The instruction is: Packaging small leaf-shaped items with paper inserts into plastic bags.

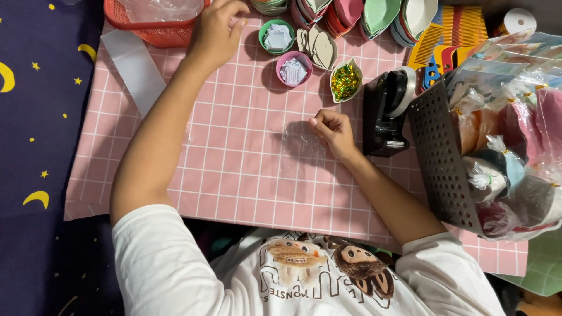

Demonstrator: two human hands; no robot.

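Clear plastic bag [298, 153], flat, long axis toward person, right hand [332, 130] pinching

The red plastic mesh basket [157, 29] runs off the top edge, as do the stacked leaf-shaped dishes [357, 14]. The left hand [216, 29] loses its fingertips there too. The clear plastic bag [298, 149] under the right hand [333, 131] is nearly invisible; its outline is perhaps rectangular.

A pink checked mat [234, 175] carries small bowls [293, 69], a tape dispenser [383, 114] and baskets [439, 158].
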